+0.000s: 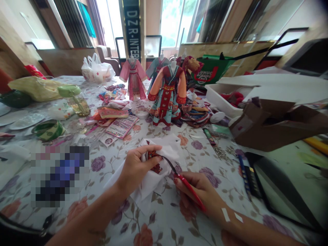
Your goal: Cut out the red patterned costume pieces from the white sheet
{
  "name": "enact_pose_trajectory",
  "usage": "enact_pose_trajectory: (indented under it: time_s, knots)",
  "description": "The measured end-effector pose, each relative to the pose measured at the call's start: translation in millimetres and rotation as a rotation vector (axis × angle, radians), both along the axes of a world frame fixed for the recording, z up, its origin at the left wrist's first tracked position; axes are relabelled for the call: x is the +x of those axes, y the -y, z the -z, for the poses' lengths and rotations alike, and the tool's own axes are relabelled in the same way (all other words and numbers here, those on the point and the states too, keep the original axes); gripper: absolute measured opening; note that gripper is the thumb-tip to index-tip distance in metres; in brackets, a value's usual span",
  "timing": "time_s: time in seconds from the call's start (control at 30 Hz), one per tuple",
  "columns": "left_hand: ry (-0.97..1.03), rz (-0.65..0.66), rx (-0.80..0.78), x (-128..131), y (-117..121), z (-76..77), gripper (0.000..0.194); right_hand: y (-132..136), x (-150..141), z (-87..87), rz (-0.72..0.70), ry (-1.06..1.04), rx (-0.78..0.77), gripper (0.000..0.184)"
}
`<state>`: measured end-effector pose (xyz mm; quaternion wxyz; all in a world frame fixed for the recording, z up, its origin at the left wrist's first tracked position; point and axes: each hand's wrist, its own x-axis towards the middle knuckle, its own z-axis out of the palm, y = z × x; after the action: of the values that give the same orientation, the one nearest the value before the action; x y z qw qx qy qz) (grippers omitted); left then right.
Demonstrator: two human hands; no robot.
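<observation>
"Head view: what's the left hand (135,167) doing?"

"Closed around a white cloth (156,181) and a red embroidered piece (155,164), near the table's (143,232) front edge."

"The right hand (192,188)?"

"Gripping red-handled snips (191,191), tips touching that piece, I think."

"Beyond?"

"A doll costume (167,95), mid-table."

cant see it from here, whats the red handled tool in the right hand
A slim craft tool, possibly tweezers, with a glossy red handle narrowing to a thin dark tip. The right hand grips it like a pen, tilted, over a floral tablecloth. The tip reaches a red patterned piece in white cloth, which the left hand holds.
</observation>
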<state>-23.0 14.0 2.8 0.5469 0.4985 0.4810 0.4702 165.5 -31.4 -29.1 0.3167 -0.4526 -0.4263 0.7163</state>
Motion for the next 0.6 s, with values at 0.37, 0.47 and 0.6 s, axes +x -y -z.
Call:
enact_pose_trajectory:
  time_s: [0.37, 0.47, 0.6]
  knots:
    - [0.01, 0.004, 0.001, -1.8, 0.0, 1.8, 0.03, 0.0, -2.3, -5.2, 0.025, -0.014, -0.012, 0.045]
    - [0.013, 0.01, 0.005, -2.3, 0.1, 2.5, 0.03, 0.2, -2.5, -4.6, 0.019, -0.043, -0.012, 0.044]
    - [0.008, 0.016, 0.015, -2.5, 0.5, 1.8, 0.029, 0.0, -2.7, -3.2, 0.022, -0.032, -0.003, 0.044]
